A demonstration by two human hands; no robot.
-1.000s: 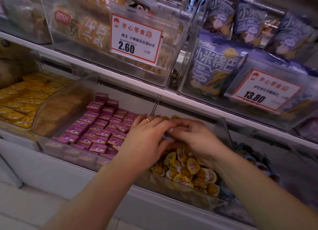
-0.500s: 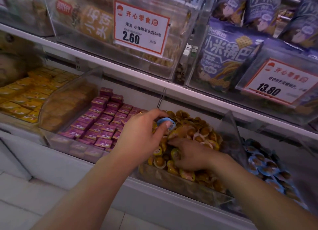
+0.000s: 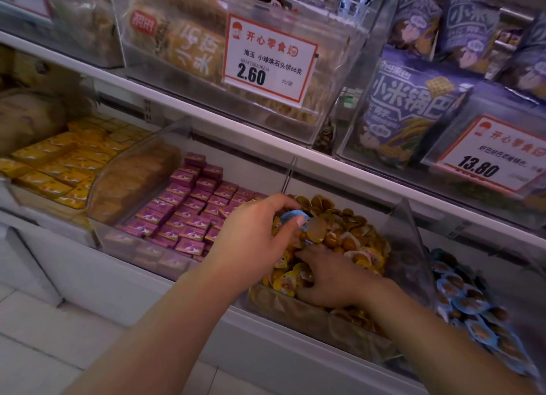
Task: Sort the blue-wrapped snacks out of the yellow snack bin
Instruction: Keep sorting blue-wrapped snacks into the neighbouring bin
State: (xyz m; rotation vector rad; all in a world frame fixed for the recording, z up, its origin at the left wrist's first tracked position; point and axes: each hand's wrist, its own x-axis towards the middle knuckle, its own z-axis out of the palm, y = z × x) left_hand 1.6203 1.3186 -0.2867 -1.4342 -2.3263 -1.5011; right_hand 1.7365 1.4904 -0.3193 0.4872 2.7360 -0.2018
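The fingers (image 3: 291, 207) of the left hand (image 3: 254, 241) curl round a blue-wrapped snack (image 3: 291, 218), pinching it between thumb and fingertips just above the pile of yellow-wrapped snacks (image 3: 348, 232). The right hand (image 3: 331, 276) lies palm down on that pile, its fingers (image 3: 305, 254) spread and pressed in among the wrappers; whether they grasp any one piece cannot be told. Both hands work inside the clear yellow snack bin (image 3: 310, 318), whose front wall stands at the shelf edge and whose tilted clear divider (image 3: 409, 247) parts it from the next bin on the right, where blue-wrapped snacks (image 3: 469, 309) of the same round kind lie heaped. On the left of the yellow bin a neighbouring compartment holds rows of small purple boxes (image 3: 189, 211), and beyond another clear divider lie yellow boxes (image 3: 59, 164). All these bins sit on a white lower shelf (image 3: 141, 291) of a shop rack, with pale floor tiles (image 3: 44, 344) below. The white upper shelf (image 3: 339, 164) carries clear bins too: one with tan packets and a red-bordered price tag (image 3: 269, 60) reading 2.60, another with purple-blue snack bags (image 3: 407, 111) and a second tag (image 3: 499, 155) reading 13.80. More such bags (image 3: 469, 22) hang behind, at the top right.
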